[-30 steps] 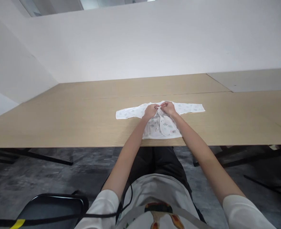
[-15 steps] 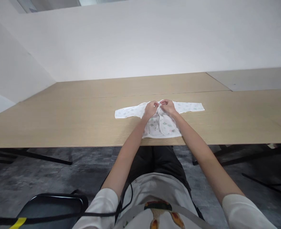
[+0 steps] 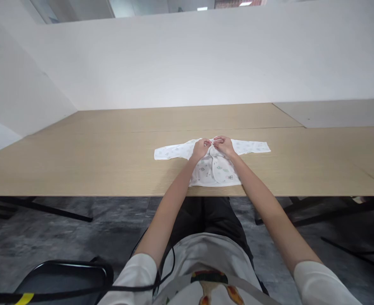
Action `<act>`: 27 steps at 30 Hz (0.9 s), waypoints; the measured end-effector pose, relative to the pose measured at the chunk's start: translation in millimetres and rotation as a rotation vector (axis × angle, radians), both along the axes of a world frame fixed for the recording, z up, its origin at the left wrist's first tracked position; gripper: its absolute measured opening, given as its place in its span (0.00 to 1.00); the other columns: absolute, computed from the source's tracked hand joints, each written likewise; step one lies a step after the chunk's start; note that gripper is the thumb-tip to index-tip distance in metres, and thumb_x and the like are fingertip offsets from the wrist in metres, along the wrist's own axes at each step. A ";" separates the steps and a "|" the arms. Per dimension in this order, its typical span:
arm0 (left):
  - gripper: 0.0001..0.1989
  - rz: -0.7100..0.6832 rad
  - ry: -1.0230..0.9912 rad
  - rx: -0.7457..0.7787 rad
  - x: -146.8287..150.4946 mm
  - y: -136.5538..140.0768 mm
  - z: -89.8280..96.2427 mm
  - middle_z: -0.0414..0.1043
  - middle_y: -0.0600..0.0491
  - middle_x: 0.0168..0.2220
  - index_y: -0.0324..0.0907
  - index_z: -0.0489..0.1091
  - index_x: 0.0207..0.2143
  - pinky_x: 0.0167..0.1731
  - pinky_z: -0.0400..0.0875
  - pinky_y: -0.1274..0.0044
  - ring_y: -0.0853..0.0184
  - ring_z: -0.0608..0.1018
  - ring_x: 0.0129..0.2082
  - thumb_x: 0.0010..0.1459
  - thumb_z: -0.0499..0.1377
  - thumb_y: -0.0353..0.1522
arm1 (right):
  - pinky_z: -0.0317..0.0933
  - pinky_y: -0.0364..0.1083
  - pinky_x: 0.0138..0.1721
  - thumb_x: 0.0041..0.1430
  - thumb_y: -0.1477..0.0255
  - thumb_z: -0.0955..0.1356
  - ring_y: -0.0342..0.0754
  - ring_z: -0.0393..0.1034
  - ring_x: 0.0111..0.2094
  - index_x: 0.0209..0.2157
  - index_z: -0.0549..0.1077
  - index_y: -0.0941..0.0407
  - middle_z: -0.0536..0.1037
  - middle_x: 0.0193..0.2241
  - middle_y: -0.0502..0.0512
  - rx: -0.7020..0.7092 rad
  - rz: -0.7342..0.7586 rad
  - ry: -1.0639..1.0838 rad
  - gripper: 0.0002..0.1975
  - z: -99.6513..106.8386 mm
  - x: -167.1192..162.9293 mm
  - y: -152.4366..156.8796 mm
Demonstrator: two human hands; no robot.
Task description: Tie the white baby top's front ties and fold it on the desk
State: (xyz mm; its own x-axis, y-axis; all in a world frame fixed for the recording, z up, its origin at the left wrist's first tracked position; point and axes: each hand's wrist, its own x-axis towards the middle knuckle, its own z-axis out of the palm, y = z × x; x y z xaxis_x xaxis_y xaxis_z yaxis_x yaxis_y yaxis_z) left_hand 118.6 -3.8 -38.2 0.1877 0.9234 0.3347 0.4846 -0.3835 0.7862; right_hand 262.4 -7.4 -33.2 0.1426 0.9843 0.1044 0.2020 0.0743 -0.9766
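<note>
A small white baby shirt with a scattered print lies spread on the wooden table, its sleeves stretched out to both sides and its hem toward me. My left hand is closed at the neckline, pinching the fabric just left of the middle. Close beside it, my right hand pinches the cloth at the same spot from the right. The fingertips of both hands nearly meet at the top of the front opening. What exactly lies between them is too small to make out.
The wooden table runs wide to both sides, with a white wall behind it. A grey panel lies at the back right. A black chair stands at lower left, and a black cable crosses by my left sleeve.
The view has tilted up slightly, so more of the window above the wall shows. Both hands stay at the neckline with hardly any shift of the fingers.
</note>
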 end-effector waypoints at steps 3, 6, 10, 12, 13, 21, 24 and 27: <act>0.07 -0.008 -0.011 0.001 -0.5 0.3 -1.4 0.77 0.49 0.39 0.38 0.74 0.37 0.45 0.70 0.78 0.70 0.77 0.39 0.56 0.57 0.28 | 0.62 0.40 0.26 0.38 0.78 0.66 0.40 0.66 0.21 0.33 0.72 0.60 0.76 0.23 0.50 0.014 0.019 0.040 0.14 3.4 -0.8 -3.8; 0.07 0.009 -0.024 -0.021 -0.4 -0.1 -1.8 0.77 0.49 0.39 0.38 0.74 0.36 0.45 0.70 0.77 0.70 0.78 0.39 0.55 0.57 0.28 | 0.63 0.40 0.27 0.38 0.79 0.66 0.40 0.66 0.20 0.32 0.72 0.59 0.75 0.21 0.49 0.025 0.047 0.043 0.13 5.2 -1.0 -6.6; 0.07 0.014 -0.081 -0.033 0.3 -2.1 -0.7 0.78 0.48 0.39 0.38 0.74 0.35 0.44 0.71 0.78 0.70 0.78 0.39 0.55 0.57 0.27 | 0.64 0.41 0.29 0.39 0.79 0.65 0.42 0.68 0.23 0.31 0.72 0.59 0.75 0.21 0.48 0.066 0.076 -0.031 0.13 4.0 -0.6 -7.2; 0.07 0.029 -0.100 -0.048 0.8 -3.4 0.3 0.78 0.49 0.39 0.38 0.74 0.35 0.44 0.71 0.79 0.70 0.78 0.39 0.54 0.57 0.26 | 0.65 0.42 0.32 0.40 0.78 0.65 0.43 0.71 0.27 0.31 0.73 0.59 0.76 0.24 0.50 0.114 0.075 -0.101 0.11 2.3 -0.9 -6.3; 0.07 0.041 -0.106 -0.058 1.1 -4.0 0.8 0.78 0.49 0.39 0.38 0.74 0.35 0.43 0.71 0.79 0.70 0.78 0.39 0.54 0.57 0.26 | 0.66 0.42 0.34 0.41 0.78 0.65 0.44 0.72 0.30 0.30 0.73 0.59 0.77 0.26 0.51 0.142 0.070 -0.143 0.11 1.4 -1.2 -5.8; 0.10 0.046 -0.167 -0.081 2.1 -7.8 3.2 0.78 0.48 0.38 0.38 0.73 0.38 0.41 0.71 0.78 0.69 0.79 0.38 0.52 0.60 0.31 | 0.65 0.43 0.37 0.45 0.75 0.66 0.44 0.72 0.30 0.29 0.73 0.58 0.77 0.27 0.53 0.282 0.037 -0.316 0.07 -2.9 -2.7 -4.3; 0.11 0.056 -0.126 -0.077 1.2 -9.9 5.0 0.78 0.49 0.37 0.38 0.73 0.39 0.40 0.72 0.78 0.69 0.79 0.36 0.51 0.61 0.29 | 0.65 0.43 0.36 0.43 0.75 0.66 0.44 0.71 0.29 0.27 0.71 0.58 0.76 0.27 0.52 0.280 0.024 -0.330 0.05 -2.5 -2.7 -4.9; 0.11 0.093 -0.056 -0.052 -0.8 -11.5 6.7 0.79 0.50 0.36 0.40 0.73 0.39 0.42 0.71 0.77 0.68 0.79 0.37 0.51 0.60 0.29 | 0.64 0.42 0.35 0.42 0.75 0.66 0.44 0.70 0.29 0.26 0.70 0.57 0.75 0.26 0.51 0.224 0.004 -0.313 0.05 -2.3 -2.7 -4.1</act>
State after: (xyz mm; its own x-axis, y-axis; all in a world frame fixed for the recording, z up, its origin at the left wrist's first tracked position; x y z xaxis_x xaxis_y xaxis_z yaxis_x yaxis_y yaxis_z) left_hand 117.8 -15.3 -31.5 0.0823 0.9525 0.2932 0.4709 -0.2964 0.8309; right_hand 259.7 -11.5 -35.5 0.0663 0.9325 0.3551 0.4871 0.2803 -0.8272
